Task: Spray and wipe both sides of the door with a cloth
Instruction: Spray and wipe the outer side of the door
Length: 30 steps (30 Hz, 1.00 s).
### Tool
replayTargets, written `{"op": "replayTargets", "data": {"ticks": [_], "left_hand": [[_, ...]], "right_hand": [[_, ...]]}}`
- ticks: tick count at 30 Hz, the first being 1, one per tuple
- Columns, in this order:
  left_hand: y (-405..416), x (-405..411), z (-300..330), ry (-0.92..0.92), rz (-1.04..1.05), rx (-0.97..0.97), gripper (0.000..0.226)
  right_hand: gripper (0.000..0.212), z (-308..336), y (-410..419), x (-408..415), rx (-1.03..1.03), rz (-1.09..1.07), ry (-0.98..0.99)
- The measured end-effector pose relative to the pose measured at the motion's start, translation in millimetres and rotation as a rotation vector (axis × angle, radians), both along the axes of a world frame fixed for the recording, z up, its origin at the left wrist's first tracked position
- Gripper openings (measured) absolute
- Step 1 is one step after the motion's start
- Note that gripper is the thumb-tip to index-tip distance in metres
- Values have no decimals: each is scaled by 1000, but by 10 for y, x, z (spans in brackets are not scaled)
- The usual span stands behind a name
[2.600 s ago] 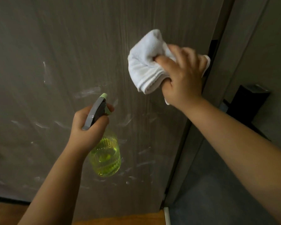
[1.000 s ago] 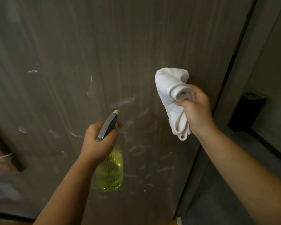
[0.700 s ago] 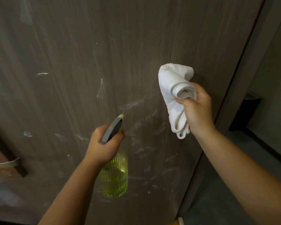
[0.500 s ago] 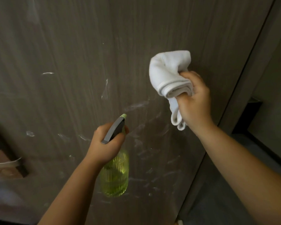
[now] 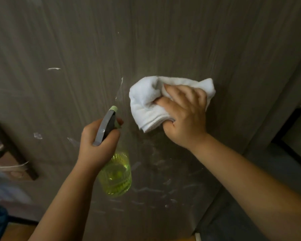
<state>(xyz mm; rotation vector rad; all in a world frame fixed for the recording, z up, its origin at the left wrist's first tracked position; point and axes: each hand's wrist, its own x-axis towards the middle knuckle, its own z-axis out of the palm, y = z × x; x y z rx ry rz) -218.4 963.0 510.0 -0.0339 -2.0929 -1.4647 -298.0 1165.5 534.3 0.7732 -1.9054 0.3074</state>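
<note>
A grey-brown wood-grain door (image 5: 163, 40) fills most of the view, with white spray streaks and droplets scattered over its middle and lower part. My right hand (image 5: 184, 117) presses a crumpled white cloth (image 5: 146, 101) flat against the door at centre. My left hand (image 5: 99, 143) grips a spray bottle (image 5: 116, 176) with yellow-green liquid and a grey trigger head, its nozzle pointing up at the door just left of the cloth.
A dark door handle plate with a metal lever (image 5: 5, 153) sits at the left edge. The door's right edge and frame (image 5: 271, 119) run diagonally at right, beside grey floor (image 5: 285, 171). A strip of wooden floor (image 5: 16, 232) shows at the bottom left.
My right hand has turned from holding the bunched cloth off the door to pressing it flat on the surface, spread wider. The spray bottle stays in about the same place.
</note>
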Motion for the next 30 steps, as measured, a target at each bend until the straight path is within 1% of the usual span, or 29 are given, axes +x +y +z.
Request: {"op": "replayTargets", "data": {"ticks": [4,7,9,11,13,18,21,23,30], "left_hand": [[-13,10,17,0,-8,-6,26],[-16,32,31,-7,-15,-6,24],[-10,70,50,-8,-20,11,24],[-9,109,70,-9,-17,21,24],[-20,140,89,-14,-5,15,25],[-42,175,69,-22,6,39,25],[-54,163,35,-38,18,44,26],[-57,151,18,-40,25,47,25],[-58,54,-46,-28,30,51,25]], "right_hand": [[29,-404,-40,49,77,70,-30],[32,-697,-30,96,148,75,-88],[31,-765,-9,108,187,62,-105],[31,-690,-17,113,177,49,-107],[33,-516,-61,141,112,28,-109],[41,171,-114,138,-16,-39,-73],[40,473,-160,95,-78,-66,-50],[37,438,-215,79,-88,-70,-33],[25,-147,-272,49,-27,-1,58]]}}
